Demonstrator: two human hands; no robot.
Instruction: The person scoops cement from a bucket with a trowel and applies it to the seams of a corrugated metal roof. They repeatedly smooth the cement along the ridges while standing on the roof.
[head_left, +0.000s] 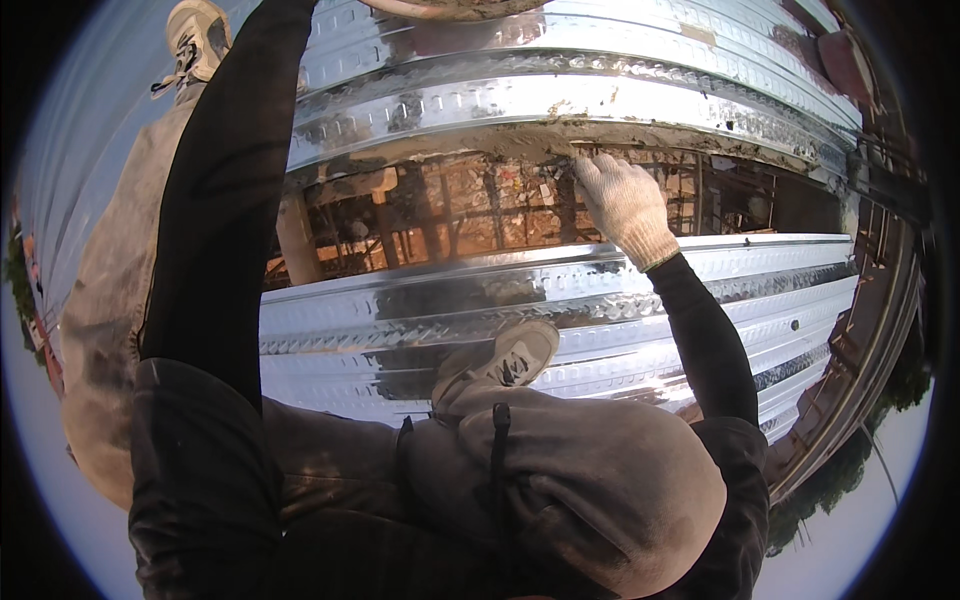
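Bent knees in dusty grey trousers (560, 480) fill the bottom of my view, and past them my right shoe (505, 362) is planted on the near sheet of ribbed metal decking (600, 300). I am crouched at the edge of a long gap (450, 215) between that sheet and the far decking sheet (560, 95); through the gap I can see rusty bars and framing well below.

My right hand (622, 203), in a white knit glove, reaches across the gap with its fingers curled against the far sheet's lower lip — right where a crust of grey mortar (520, 140) runs along the edge. Whether those fingers grip the lip or only press on it, I cannot tell. My left arm (225, 190) in its black sleeve stretches up and away toward the top of the view, and its hand is out of sight, so I can say nothing of what it holds. The two hands are well apart. My other leg runs out to the left, its shoe (195, 40) resting far up on the decking.

I judge I am working at that far edge — feeling or tugging it at the gap. Any next move calls for steady footing and weight kept back from the opening, with care for the sharp sheet edge under the glove.
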